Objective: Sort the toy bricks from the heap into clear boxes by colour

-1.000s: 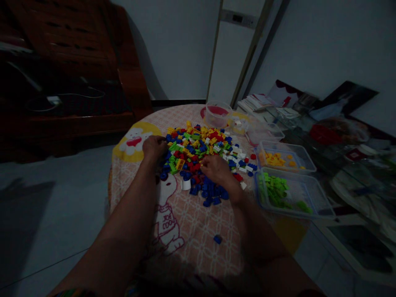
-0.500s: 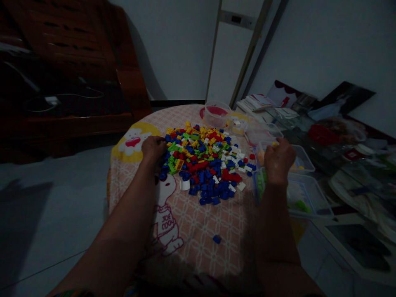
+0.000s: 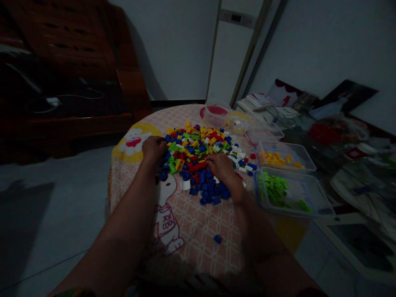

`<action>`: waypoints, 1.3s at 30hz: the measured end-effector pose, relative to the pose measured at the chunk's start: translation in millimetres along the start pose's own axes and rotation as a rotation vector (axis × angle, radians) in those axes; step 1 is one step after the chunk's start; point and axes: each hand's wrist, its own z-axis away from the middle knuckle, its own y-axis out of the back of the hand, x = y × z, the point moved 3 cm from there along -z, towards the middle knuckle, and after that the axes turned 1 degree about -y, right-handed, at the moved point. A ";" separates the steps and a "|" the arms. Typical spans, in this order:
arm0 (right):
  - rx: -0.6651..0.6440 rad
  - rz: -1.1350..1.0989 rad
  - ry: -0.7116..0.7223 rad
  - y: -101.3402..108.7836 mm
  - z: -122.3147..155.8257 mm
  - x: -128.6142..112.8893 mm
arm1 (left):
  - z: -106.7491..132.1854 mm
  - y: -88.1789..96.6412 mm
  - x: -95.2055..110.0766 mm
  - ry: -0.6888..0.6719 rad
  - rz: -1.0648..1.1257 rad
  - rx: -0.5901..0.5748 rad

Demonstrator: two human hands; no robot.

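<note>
A loose pile of small toy building bricks (image 3: 193, 159) in blue, red, green, yellow and white covers the middle of the round table. My left hand (image 3: 154, 148) rests at the pile's left edge, its fingers curled together beside green and blue bricks; whatever is in them is hidden. Over the centre right of the pile, my right hand (image 3: 222, 166) has its fingertips pinched down near a red brick (image 3: 198, 166). What they hold is too small to make out. On the right, one clear tub (image 3: 305, 156) contains yellow bricks and another tub (image 3: 321, 198) contains green ones.
A round clear container (image 3: 217, 114) stands at the table's back edge, with a clear lid (image 3: 266, 132) to its right. One blue brick (image 3: 218, 239) lies alone on the patterned tablecloth (image 3: 201, 222). Right of the table is a cluttered glass surface (image 3: 352, 177).
My right hand has moved left from above the yellow tub to the middle of the pile, uncovering the bricks in both tubs. My left hand has stayed in place.
</note>
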 end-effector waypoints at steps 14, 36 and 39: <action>-0.040 0.120 0.011 -16.1 -8.4 -7.8 | -3.5 -3.9 -3.2 0.006 0.021 0.000; 0.006 0.138 -0.032 2.0 -1.3 1.8 | -4.7 -4.3 -5.3 -0.015 -0.021 0.020; 0.116 0.136 -0.171 21.9 3.3 23.2 | -3.9 -2.7 -3.5 -0.005 -0.021 0.009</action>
